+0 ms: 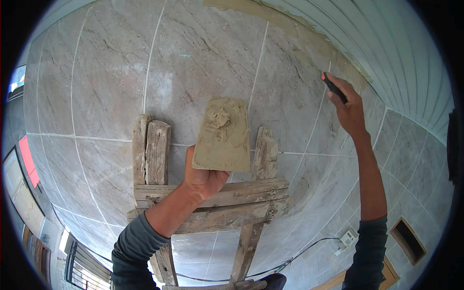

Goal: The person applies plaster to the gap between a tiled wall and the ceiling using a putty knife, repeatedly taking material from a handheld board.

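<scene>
- Left forearm [174,210]: extended from lower left, angled up and to the right in front of the rough timber frame [217,222], dark sleeve pushed back toward the elbow.
- Left hand [205,183]: turned palm up, wrapped beneath the near end of a mortar board [237,168], thumb along its left edge; remaining grip concealed by the board.
- Mortar board: supported in front of the tiled wall [198,63], loaded face visible, narrower at the far end.
- Beige mortar [222,145]: spread over nearly the full face, with a raised lump toward the far end.
- Right forearm [371,179]: raised nearly straight up from the lower right, dark sleeve below, hand inclined to the left.
- Right hand [350,106]: closed around a black tool handle [336,91] with a red end; working part not discernible, contact with wall impossible to tell.
- Tool handle: positioned well apart from the board, up and to its right, near the beige band [295,29] below the white panelled ceiling [386,48].
</scene>
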A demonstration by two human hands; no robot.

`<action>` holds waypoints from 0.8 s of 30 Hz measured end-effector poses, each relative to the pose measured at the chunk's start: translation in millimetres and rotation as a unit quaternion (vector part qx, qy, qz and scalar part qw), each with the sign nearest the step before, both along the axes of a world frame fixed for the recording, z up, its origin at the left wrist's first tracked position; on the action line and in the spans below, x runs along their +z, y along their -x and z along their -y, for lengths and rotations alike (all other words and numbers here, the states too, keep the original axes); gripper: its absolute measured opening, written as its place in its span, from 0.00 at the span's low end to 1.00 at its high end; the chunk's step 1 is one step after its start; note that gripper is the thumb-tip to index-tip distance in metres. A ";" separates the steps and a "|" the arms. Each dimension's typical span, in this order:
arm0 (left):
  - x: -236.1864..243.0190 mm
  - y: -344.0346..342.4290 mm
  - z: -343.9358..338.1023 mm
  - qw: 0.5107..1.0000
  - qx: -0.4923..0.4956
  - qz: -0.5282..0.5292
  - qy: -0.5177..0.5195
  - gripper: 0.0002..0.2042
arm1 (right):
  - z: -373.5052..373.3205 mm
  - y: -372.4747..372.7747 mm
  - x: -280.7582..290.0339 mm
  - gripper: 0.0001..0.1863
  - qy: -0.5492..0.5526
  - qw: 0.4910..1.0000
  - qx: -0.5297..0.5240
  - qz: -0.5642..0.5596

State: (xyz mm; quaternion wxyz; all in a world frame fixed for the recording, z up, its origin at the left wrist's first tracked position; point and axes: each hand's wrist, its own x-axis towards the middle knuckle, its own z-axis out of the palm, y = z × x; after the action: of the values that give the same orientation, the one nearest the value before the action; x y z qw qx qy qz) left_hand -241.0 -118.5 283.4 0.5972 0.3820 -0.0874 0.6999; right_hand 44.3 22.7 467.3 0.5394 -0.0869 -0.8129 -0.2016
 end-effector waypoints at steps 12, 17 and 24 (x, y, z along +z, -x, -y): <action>-0.9 4.0 -3.7 0.995 -0.029 0.075 0.062 0.19 | 57.6 56.8 -128.7 0.23 0.104 0.985 0.107 0.085; -5.4 1.5 -5.0 0.994 0.012 0.071 0.079 0.19 | 65.4 21.5 -130.6 0.25 0.085 0.992 0.046 0.079; -0.8 -2.4 9.3 0.999 0.041 -0.035 -0.006 0.20 | 101.3 -2.8 -134.0 0.19 0.250 0.957 0.147 0.016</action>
State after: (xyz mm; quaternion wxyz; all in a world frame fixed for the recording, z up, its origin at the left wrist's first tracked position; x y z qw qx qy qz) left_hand -238.6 -127.8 282.6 0.5685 0.4137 -0.0551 0.7090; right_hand 47.1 -78.6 333.4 0.5111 -0.0951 -0.8496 0.0886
